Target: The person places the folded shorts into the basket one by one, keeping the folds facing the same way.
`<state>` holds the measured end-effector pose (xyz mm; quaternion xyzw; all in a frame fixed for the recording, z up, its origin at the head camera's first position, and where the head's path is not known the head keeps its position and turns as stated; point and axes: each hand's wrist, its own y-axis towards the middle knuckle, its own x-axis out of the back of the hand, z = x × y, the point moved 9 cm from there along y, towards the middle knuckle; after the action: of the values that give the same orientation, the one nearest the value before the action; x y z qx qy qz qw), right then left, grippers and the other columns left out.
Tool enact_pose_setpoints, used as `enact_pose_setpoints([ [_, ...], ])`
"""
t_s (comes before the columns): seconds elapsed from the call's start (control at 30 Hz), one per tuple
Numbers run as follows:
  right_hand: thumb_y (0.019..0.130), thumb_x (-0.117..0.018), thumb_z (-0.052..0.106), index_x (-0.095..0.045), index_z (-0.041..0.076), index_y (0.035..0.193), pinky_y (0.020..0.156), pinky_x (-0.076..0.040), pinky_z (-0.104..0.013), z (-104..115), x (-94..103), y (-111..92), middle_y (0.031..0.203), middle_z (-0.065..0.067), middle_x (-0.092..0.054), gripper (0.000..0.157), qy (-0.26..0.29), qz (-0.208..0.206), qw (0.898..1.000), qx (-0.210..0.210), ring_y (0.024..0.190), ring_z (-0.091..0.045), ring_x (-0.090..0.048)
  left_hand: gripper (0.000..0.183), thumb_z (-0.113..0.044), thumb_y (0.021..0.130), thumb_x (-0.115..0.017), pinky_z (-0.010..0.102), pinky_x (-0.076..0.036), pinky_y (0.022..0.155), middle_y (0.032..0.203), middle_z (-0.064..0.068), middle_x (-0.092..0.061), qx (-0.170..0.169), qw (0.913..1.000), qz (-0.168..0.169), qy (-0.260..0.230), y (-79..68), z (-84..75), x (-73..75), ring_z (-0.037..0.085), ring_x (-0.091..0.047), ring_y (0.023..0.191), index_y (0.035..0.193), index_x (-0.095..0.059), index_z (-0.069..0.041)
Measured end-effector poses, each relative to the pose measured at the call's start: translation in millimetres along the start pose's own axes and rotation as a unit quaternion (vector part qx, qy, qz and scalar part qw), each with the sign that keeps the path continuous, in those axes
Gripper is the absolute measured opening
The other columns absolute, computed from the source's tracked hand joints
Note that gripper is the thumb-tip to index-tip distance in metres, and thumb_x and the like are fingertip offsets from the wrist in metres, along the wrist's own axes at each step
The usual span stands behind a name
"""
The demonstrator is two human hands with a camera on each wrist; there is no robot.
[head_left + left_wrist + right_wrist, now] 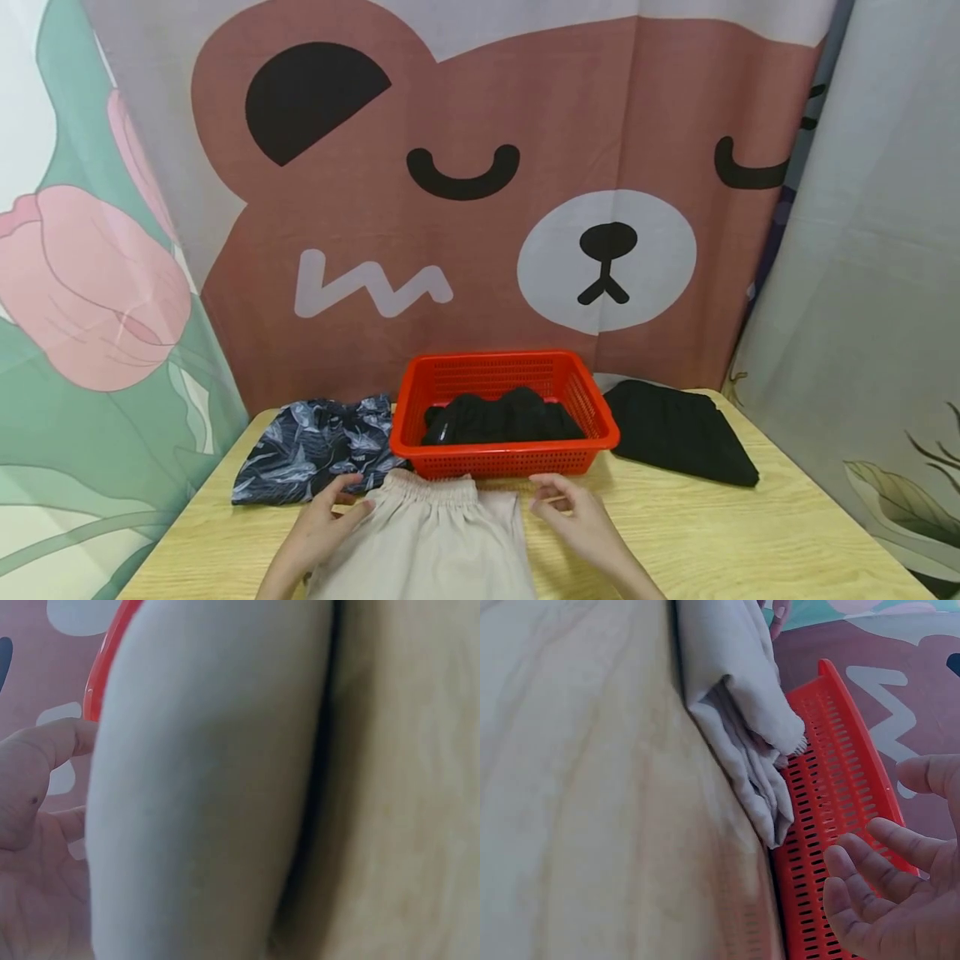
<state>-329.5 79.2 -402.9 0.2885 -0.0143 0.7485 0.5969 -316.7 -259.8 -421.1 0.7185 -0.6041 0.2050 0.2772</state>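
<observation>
A beige garment (431, 542) with a gathered elastic waistband lies on the table at the front, its lower part cut off by the head view's bottom edge. At its left, my left hand (326, 521) has thumb and index finger apart, the thumb tip overlapping the cloth's edge. In the left wrist view the same cloth (202, 780) hides part of the fingers. My right hand (573, 517) is just right of the waistband, fingers loosely bent and holding nothing. From the right wrist, folded layers show at the garment's edge (757, 712), close by the basket.
Behind the garment stands a red perforated basket (504, 458) with black clothing (502, 419) inside. Dark leaf-patterned clothing (318, 450) lies left of it, and a folded black garment (678, 433) lies to its right. A bear-print curtain (480, 250) hangs behind the wooden table (750, 542).
</observation>
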Motion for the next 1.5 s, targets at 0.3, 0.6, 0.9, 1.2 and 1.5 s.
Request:
enact_pose_setpoints([
  [0.3, 0.082, -0.062, 0.016, -0.058, 0.005, 0.111, 0.066, -0.046, -0.026, -8.6, -14.4, 0.0, 0.093, -0.006, -0.061, 0.032, 0.006, 0.023, 1.0, 0.003, 0.078, -0.018, -0.059, 0.057, -0.037, 0.076, -0.067, 0.037, -0.046, 0.065, 0.096, 0.009, -0.058, 0.02, 0.9991, 0.038, -0.004, -0.5, 4.4, -6.0, 0.023, -0.057, 0.081, 0.121, -0.049, -0.009],
  [0.6, 0.081, -0.062, 0.018, -0.057, 0.003, 0.113, 0.066, -0.046, -0.027, -11.1, -26.3, -2.2, 0.096, -0.01, -0.061, 0.036, 0.003, 0.064, 0.998, -0.015, 0.081, -0.019, -0.059, 0.064, -0.046, 0.073, -0.066, 0.042, -0.045, 0.066, 0.104, 0.015, -0.056, 0.059, 0.9957, 0.068, 0.02, -1.0, 13.0, -13.2, 0.029, -0.054, 0.089, 0.122, -0.049, -0.01],
  [0.9, 0.08, -0.063, 0.025, -0.055, 0.004, 0.116, 0.063, -0.047, -0.033, -16.2, -34.9, -6.9, 0.097, -0.01, -0.06, 0.043, 0.019, 0.098, 0.993, -0.056, 0.078, -0.019, -0.059, 0.069, -0.045, 0.07, -0.069, 0.047, -0.044, 0.069, 0.111, 0.017, -0.052, 0.069, 0.9938, 0.087, 0.005, -2.3, 8.1, -18.2, 0.034, -0.05, 0.096, 0.124, -0.047, -0.008],
  [1.2, 0.08, -0.063, 0.025, -0.053, 0.005, 0.119, 0.061, -0.045, -0.034, -15.0, -38.3, -9.2, 0.098, -0.012, -0.059, 0.045, 0.035, 0.1, 0.991, -0.081, 0.082, -0.02, -0.058, 0.066, -0.038, 0.072, -0.071, 0.05, -0.041, 0.074, 0.118, 0.017, -0.048, 0.051, 0.9942, 0.094, -0.009, -4.5, 2.5, -19.0, 0.037, -0.046, 0.101, 0.125, -0.046, -0.009],
  [1.5, 0.079, -0.063, 0.021, -0.046, 0.005, 0.126, 0.059, -0.047, -0.034, -16.7, -44.5, -10.7, 0.1, -0.012, -0.057, 0.052, 0.066, 0.117, 0.985, -0.107, 0.083, -0.02, -0.057, 0.061, -0.032, 0.073, -0.071, 0.047, -0.041, 0.075, 0.123, 0.016, -0.045, 0.034, 0.9927, 0.106, -0.047, -8.1, -4.4, -20.1, 0.035, -0.044, 0.103, 0.125, -0.046, -0.009],
])
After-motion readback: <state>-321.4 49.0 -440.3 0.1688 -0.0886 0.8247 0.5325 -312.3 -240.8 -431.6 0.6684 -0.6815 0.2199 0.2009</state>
